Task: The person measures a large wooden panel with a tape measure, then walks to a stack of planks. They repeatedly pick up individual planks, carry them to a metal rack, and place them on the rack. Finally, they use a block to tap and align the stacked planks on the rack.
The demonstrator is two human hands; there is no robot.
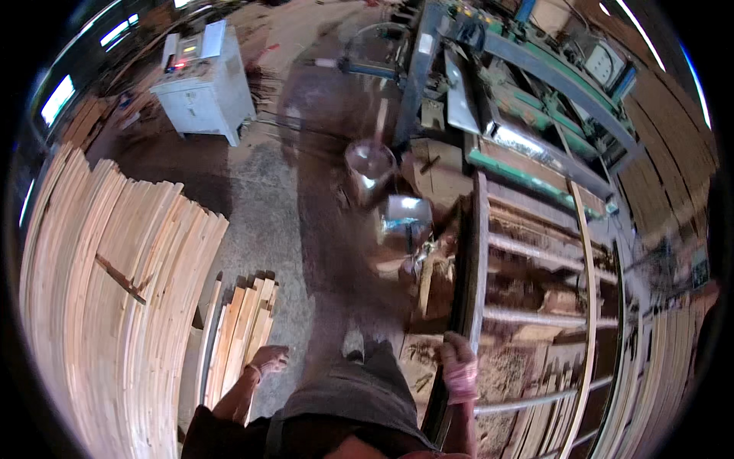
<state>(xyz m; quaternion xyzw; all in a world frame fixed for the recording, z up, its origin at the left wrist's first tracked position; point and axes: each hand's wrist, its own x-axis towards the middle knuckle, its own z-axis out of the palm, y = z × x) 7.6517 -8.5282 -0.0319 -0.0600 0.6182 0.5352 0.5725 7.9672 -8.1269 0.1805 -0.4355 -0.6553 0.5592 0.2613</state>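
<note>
My left hand (pixel 269 361) hangs at my side with its fingers loosely apart and nothing in them. It is beside a short stack of wood strips (pixel 238 325). My right hand (pixel 459 361), with a pink band or cuff at the wrist, is closed over the near metal rail (pixel 477 260) of a roller conveyor. Across the conveyor's rollers (pixel 527 315) lies one long, thin wood strip (pixel 587 283). Wood offcuts (pixel 547 382) and sawdust show beneath the rollers.
A tall stack of pale boards (pixel 115 291) fills the left side. Ahead stand a grey control cabinet (pixel 200 99), a metal bucket (pixel 370 164) and a shiny box-shaped container (pixel 407 214). A large green and blue machine (pixel 527 99) adjoins the conveyor's far end. Concrete floor (pixel 267 206) runs between.
</note>
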